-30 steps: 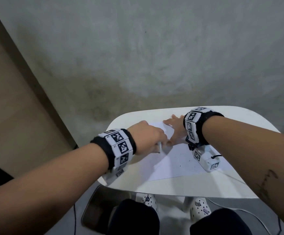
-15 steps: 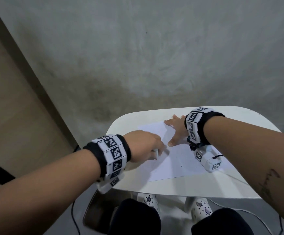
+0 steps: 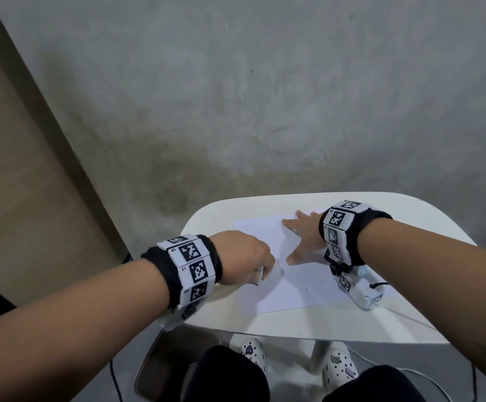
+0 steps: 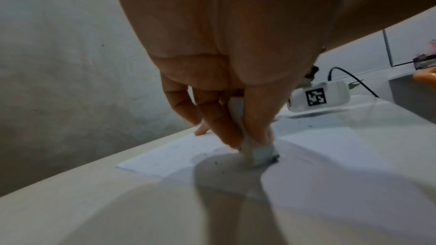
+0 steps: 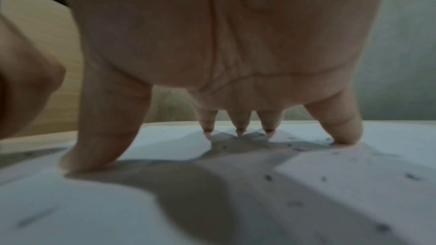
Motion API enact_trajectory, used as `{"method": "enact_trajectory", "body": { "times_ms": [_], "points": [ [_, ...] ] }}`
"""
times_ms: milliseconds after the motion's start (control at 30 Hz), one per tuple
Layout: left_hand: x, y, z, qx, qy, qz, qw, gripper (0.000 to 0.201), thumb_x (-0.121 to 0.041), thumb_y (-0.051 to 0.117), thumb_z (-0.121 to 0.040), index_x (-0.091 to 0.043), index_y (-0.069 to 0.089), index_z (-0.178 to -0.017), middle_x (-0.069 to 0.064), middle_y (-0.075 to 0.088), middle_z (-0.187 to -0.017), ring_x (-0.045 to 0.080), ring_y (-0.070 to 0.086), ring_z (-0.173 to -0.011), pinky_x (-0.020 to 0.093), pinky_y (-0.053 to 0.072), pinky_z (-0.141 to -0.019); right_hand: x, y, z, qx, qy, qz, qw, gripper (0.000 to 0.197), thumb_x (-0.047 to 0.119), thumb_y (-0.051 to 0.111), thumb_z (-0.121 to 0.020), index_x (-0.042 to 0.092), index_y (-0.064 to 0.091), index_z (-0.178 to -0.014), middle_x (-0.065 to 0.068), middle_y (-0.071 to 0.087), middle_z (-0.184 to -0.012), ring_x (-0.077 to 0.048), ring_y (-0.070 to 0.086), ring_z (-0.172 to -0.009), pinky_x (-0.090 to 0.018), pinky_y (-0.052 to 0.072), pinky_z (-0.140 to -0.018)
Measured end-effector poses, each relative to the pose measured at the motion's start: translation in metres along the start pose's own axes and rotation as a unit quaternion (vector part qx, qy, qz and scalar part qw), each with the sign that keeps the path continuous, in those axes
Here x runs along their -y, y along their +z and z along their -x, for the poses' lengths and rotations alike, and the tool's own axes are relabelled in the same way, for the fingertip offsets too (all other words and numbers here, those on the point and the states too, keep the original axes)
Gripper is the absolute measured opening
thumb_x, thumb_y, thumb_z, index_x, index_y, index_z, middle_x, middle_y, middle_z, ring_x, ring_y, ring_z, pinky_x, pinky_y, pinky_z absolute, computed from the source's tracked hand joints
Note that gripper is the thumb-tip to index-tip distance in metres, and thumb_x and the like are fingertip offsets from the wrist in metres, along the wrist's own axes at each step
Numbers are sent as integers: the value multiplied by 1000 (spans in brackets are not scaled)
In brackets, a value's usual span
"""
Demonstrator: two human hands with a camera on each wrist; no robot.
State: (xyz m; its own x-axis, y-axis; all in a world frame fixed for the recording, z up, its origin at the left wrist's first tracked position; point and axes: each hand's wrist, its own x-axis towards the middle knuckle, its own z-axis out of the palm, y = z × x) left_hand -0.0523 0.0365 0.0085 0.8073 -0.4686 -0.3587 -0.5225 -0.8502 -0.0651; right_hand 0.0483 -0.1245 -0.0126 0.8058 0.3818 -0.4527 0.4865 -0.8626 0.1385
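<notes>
Eraser (image 3: 258, 276) is pinched in your left hand (image 3: 241, 256) in the head view, its end on the paper (image 3: 302, 285), near the thumb of your right hand (image 3: 305, 233). Left wrist view: your fingers (image 4: 226, 126) curl round it, tip down among dark crumbs (image 4: 216, 163). Right wrist view: 5 straight, spread fingertips (image 5: 342, 133) pin the sheet and hold nothing. Judging by the crumbs, rubbing is well along; faint strokes and the sweeping-off are left.

The paper (image 3: 302, 282) lay on the table (image 3: 294, 320). The left hand (image 3: 241, 253) held the eraser (image 3: 259, 275) on the paper's left side. The right hand (image 3: 305, 233) rested on the paper, farther back.
</notes>
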Motion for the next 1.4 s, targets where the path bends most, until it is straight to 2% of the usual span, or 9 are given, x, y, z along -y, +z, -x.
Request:
{"method": "enact_trajectory", "body": {
  "times_ms": [267,500,667,733,867,1067,1200,1300,1400],
  "points": [
    [1,-6,-31,-96,-14,15,995,18,-23,52,-96,-24,62,-110,-5,58,-105,19,57,-92,28,36,-71,2,5,7,-30,-10,17,999,100,66,51,-81,24,-3,-153,-11,-5,-160,-35,7,-146,-48,14,-115],
    [3,-5,-8,-17,10,23,1000,16,-23,57,-91,-25,65,-104,-7,61,-107,18,57,-95,35,46,-81,0,6,4,-24,0,-6,1000,103,66,56,-78,29,-4,-153,-8,-10,-160,-35,8,-147,-48,13,-116],
    [-9,-8,-21,-93,11,47,994,21,-23,56,-94,-27,62,-114,-5,59,-109,19,57,-96,32,43,-79,2,9,2,-38,4,-6,999,107,72,56,-71,32,-1,-152,-8,-8,-160,-36,9,-146,-49,15,-115],
    [-5,1,-11,-80,16,62,995,18,-23,58,-93,-29,64,-109,-7,59,-107,17,56,-95,28,39,-77,1,10,2,-38,1,-20,999,103,64,59,-76,29,0,-153,-8,-8,-160,-35,9,-146,-47,14,-115],
    [1,6,7,-5,11,30,999,18,-22,56,-89,-24,67,-104,-7,62,-105,18,58,-95,35,47,-82,-1,9,3,-33,0,-25,999,103,65,59,-77,30,-2,-153,-6,-11,-160,-33,6,-147,-47,11,-116],
    [-15,-5,-18,-95,7,65,993,20,-21,56,-94,-22,63,-112,-3,59,-104,19,57,-94,32,42,-77,2,9,3,-36,2,-15,999,103,66,58,-75,30,0,-153,-8,-9,-160,-33,8,-147,-47,16,-115],
    [-4,10,3,-52,11,102,993,16,-21,59,-91,-25,67,-104,-12,54,-97,10,48,-85,27,39,-77,1,7,2,-26,6,-12,1000,103,66,57,-76,30,-2,-153,-6,-10,-160,-33,8,-147,-47,13,-116],
    [-3,5,6,-17,14,97,995,14,-18,59,-87,-22,67,-98,-11,58,-93,13,53,-85,29,43,-77,-1,6,1,-15,8,-17,1000,104,67,58,-75,32,-4,-152,-5,-12,-160,-33,6,-147,-49,12,-116],
    [-11,-1,-6,-61,11,87,994,14,-18,58,-91,-21,65,-102,-5,61,-103,18,57,-93,33,45,-82,2,8,4,-30,5,-7,1000,100,64,56,-79,28,-2,-153,-7,-8,-160,-34,8,-147,-48,13,-115]
  ]
}}
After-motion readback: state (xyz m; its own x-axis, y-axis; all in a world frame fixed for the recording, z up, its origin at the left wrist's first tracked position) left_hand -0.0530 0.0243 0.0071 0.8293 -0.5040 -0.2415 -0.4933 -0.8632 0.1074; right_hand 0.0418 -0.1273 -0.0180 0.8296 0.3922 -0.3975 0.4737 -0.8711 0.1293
